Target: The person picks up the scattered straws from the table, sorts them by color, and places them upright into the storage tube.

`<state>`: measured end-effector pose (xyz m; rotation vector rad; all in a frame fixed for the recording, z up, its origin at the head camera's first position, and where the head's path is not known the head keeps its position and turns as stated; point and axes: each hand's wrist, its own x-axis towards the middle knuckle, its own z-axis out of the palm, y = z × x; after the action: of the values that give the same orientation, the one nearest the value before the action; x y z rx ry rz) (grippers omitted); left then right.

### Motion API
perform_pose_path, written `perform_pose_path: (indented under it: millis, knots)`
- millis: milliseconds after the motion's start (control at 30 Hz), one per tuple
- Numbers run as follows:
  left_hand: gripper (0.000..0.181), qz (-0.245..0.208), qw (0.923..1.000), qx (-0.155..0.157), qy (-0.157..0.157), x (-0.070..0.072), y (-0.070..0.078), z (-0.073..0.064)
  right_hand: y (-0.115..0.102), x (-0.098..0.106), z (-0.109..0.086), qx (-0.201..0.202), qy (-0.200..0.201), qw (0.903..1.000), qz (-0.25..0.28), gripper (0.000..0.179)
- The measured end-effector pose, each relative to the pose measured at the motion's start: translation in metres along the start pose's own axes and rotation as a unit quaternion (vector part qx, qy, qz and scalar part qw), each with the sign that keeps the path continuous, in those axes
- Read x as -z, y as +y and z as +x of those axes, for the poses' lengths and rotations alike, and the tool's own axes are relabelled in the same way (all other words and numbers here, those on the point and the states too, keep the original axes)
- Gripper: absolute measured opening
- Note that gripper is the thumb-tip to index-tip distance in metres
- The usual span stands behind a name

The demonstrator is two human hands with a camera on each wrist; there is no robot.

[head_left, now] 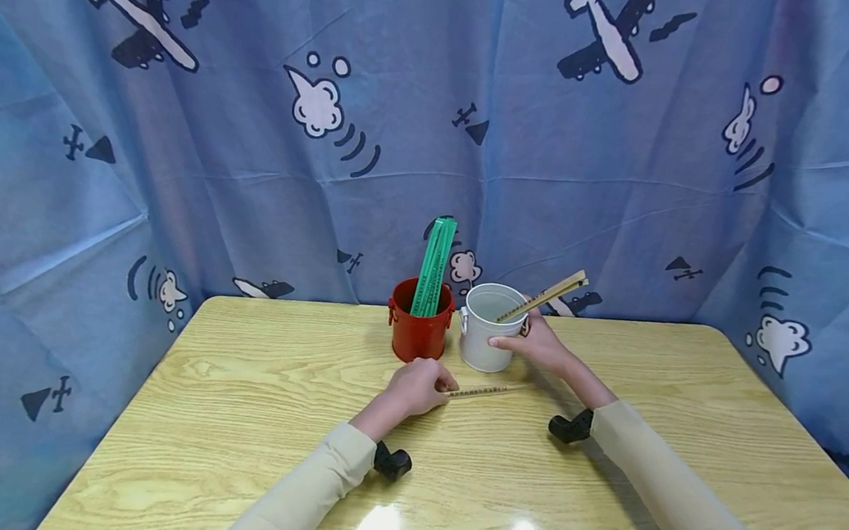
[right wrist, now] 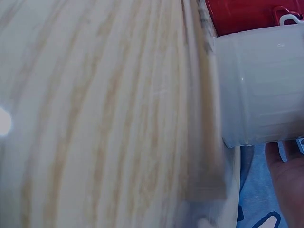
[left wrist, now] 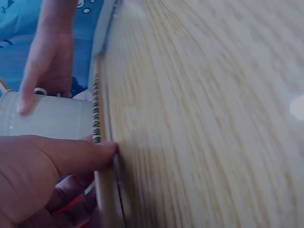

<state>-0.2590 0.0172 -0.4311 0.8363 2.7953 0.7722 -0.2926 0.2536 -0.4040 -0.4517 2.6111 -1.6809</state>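
Note:
In the head view my left hand (head_left: 420, 386) pinches one end of a slim tan printed stick (head_left: 478, 391) between thumb and fingers. A row of dark characters runs along the stick (left wrist: 97, 109), and it lies level, close over the tabletop. My right hand (head_left: 541, 343) grips the side of a small white bucket (head_left: 485, 351), thumb at the front and the other fingers mostly hidden behind. Similar tan sticks (head_left: 552, 293) lean out of that bucket to the right. Just left of it stands a red bucket (head_left: 418, 339) with green printed sticks (head_left: 435, 260) standing in it.
Both buckets stand toward the back of the wood-grain table (head_left: 255, 375). A blue curtain (head_left: 414, 118) with airplane prints hangs behind and at the sides. Black wrist cameras (head_left: 392, 462) stick out under the forearms.

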Motion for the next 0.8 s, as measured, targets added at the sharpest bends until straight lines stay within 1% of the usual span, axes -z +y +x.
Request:
perform_pose_path:
  millis: [100, 167, 300, 367, 533, 600, 667, 733, 800]
  knots:
    - [0.016, 0.007, 0.9999, -0.007, -0.009, 0.003, 0.000, -0.005, 0.005, 0.001, 0.002, 0.008, 0.001, 1.0000, 0.002, 0.084]
    - [0.017, -0.001, 0.9999, -0.014, -0.009, 0.006, -0.001, -0.008, 0.013, 0.001, 0.005, 0.012, 0.001, 0.9999, 0.008, 0.084]
    - [0.017, -0.029, 0.9993, -0.022, -0.001, 0.014, -0.002, -0.012, 0.030, 0.003, 0.012, 0.013, 0.002, 0.9998, 0.014, 0.086]
    - [0.017, -0.044, 0.9987, -0.023, 0.005, 0.019, -0.003, -0.014, 0.033, 0.003, 0.012, 0.016, 0.001, 0.9998, 0.010, 0.086]
    - [0.016, -0.099, 0.9946, -0.026, 0.020, 0.032, -0.004, -0.017, 0.031, 0.002, 0.012, 0.032, 0.005, 0.9995, -0.002, 0.082]
    - [0.016, -0.118, 0.9924, -0.025, 0.025, 0.038, -0.001, -0.018, 0.027, 0.001, 0.011, 0.039, 0.004, 0.9992, 0.001, 0.081]
    - [0.015, -0.127, 0.9909, -0.029, 0.035, 0.045, 0.002, -0.019, 0.026, 0.001, 0.010, 0.046, 0.000, 0.9989, 0.009, 0.082]
    - [0.015, -0.138, 0.9890, -0.031, 0.045, 0.051, 0.007, -0.019, 0.027, 0.002, 0.010, 0.043, -0.001, 0.9990, 0.013, 0.084]
    - [0.016, -0.151, 0.9864, -0.032, 0.056, 0.056, 0.011, -0.018, 0.030, 0.002, 0.011, 0.029, 0.001, 0.9995, 0.008, 0.087]
